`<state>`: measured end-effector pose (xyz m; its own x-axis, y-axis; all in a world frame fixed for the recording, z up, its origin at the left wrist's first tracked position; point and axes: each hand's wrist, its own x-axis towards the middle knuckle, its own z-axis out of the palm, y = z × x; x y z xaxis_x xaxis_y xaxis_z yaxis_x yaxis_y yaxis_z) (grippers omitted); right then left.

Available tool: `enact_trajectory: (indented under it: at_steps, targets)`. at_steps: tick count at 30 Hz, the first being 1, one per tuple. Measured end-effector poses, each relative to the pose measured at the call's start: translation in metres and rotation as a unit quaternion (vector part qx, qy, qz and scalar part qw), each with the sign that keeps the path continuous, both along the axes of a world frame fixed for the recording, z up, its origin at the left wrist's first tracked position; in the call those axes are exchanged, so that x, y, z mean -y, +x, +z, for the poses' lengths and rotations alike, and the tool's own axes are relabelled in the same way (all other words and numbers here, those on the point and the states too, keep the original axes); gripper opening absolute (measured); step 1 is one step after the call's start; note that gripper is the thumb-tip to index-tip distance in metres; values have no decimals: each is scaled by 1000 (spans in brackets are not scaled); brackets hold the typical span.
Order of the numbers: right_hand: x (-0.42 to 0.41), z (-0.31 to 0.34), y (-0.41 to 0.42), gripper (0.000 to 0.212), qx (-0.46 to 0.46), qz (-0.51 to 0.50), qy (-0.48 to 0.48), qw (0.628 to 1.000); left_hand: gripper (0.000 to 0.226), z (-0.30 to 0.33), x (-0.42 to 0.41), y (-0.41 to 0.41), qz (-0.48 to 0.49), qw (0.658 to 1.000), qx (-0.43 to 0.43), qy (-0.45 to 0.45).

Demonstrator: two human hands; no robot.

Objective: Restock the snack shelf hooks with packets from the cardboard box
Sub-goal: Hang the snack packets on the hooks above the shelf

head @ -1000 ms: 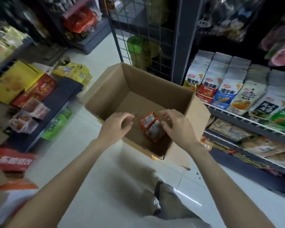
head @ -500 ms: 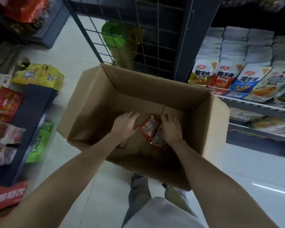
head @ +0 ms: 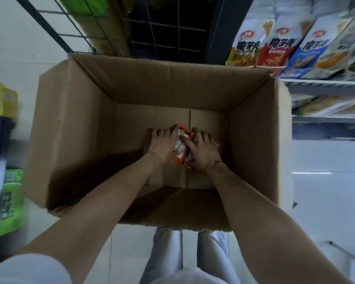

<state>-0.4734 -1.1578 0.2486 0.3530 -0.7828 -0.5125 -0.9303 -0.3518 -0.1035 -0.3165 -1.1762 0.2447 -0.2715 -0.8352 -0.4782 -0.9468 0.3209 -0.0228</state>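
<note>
— Brown cardboard all round: the cardboard box [head: 74,128] stands open on the pale floor [head: 326,181], flaps up, and both arms reach down to its bottom.

— And the packets?

— A small bunch of orange-edged packets [head: 182,144] lies on the box floor, right of the middle. The left hand [head: 162,144] lies over their left side and the right hand [head: 204,151] over their right side, so only a strip shows between them.

— Are the fingers closed on them?

— The left hand's fingers [head: 162,132] lie fairly straight, pointing to the far wall, against the packets' edge. The right hand's thumb lies across the top packet, its other fingers spread over the rest; whether they curl under I cannot tell.

— Anything around the box?

— A wire grid panel [head: 162,33] behind it, shelved snack bags [head: 279,48] in yellow, red and blue at the upper right, green bags [head: 10,199] at the left edge, and light trouser legs [head: 168,255] below.
</note>
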Motion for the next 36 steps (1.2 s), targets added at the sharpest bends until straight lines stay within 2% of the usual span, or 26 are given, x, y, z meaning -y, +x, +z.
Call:
enact_trajectory:
  at_steps: [5, 8, 10, 12, 14, 16, 19, 21, 22, 23, 25, 28, 30, 33, 34, 36]
  targets:
    - [-1, 7, 6, 86, 1, -35, -42, 998, 79, -2, 7, 7, 37, 995, -93, -6]
    - [8, 32, 19, 80, 6, -136, -7, 991, 76, 13, 12, 17, 84, 987, -137, 7]
    - [13, 58, 24, 53, 50, -205, -20, 977, 71, 36, 16, 24, 150, 967, -203, 29]
    - [7, 94, 22, 26, 95, -232, -73, 965, 56, 68, 17, 30, 180, 946, -268, 14]
    - [-5, 139, 8, 16, 181, -265, -163, 933, 33, 107, 11, 34, 189, 922, -336, -37]
    - [-18, 187, -14, 14, 314, -324, -232, 862, 20, 149, 3, 33, 215, 877, -423, -74]
    - [-35, 236, -58, 11, 446, -407, -261, 753, 9, 207, -13, 12, 276, 785, -551, -72]
    - [-48, 261, -87, 18, 533, -377, -308, 692, 8, 243, -26, -18, 341, 701, -625, -26]
    - [-55, 272, -101, 21, 567, -333, -327, 678, 11, 258, -32, -36, 367, 661, -654, 9]
    - [-63, 279, -114, 20, 583, -280, -348, 679, 11, 272, -38, -56, 380, 628, -678, 43]
    - [-78, 282, -142, 12, 572, -194, -385, 698, 11, 295, -49, -99, 380, 586, -711, 87]
    - [-94, 274, -194, 5, 564, -151, -405, 704, 25, 316, -67, -166, 392, 521, -748, 124]
    - [-107, 273, -232, 9, 551, -139, -415, 710, 31, 325, -80, -209, 403, 498, -757, 130]
    - [-127, 280, -291, 25, 449, -86, -498, 737, 20, 334, -98, -270, 401, 492, -763, 124]
    - [-134, 284, -311, 27, 414, -67, -524, 741, 14, 337, -103, -288, 395, 508, -756, 115]
    - [-147, 292, -347, 29, 369, -40, -566, 737, 9, 341, -112, -322, 370, 563, -734, 84]
